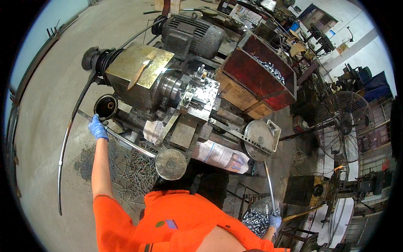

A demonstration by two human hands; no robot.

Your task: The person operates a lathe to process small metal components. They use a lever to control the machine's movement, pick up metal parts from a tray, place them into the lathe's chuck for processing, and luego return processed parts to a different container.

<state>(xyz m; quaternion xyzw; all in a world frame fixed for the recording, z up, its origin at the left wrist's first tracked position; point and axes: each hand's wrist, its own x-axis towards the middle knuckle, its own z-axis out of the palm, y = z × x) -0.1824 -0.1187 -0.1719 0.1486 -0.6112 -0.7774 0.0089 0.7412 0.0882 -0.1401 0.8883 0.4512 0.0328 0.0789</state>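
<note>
The wearer's orange shirt (184,218) fills the bottom centre. Low on the right, the blue-gloved right hand (275,221) has its fingers curled around the lower end of a polished rod (270,185), which rises to a large round handwheel (257,136). Just left of that hand, a basket (268,205) holds small shiny metal pieces (254,221). On the left, the gloved left hand (98,129) closes on a steel bar (132,145) beside a dark round cup (100,101); how firmly the fingers press, I cannot tell. The bar slopes down to a round metal disc (171,164) in front of the body. Curly shavings (136,176) lie on the floor between. Beyond the disc stands the machine: a bright tool slide (203,98), a steel spindle (171,87) and a brass-coloured housing (142,63). Further back are a ribbed motor (193,35) and a red bin (241,67) containing more metal pieces. A large fan (345,126) stands off to the right.
</note>
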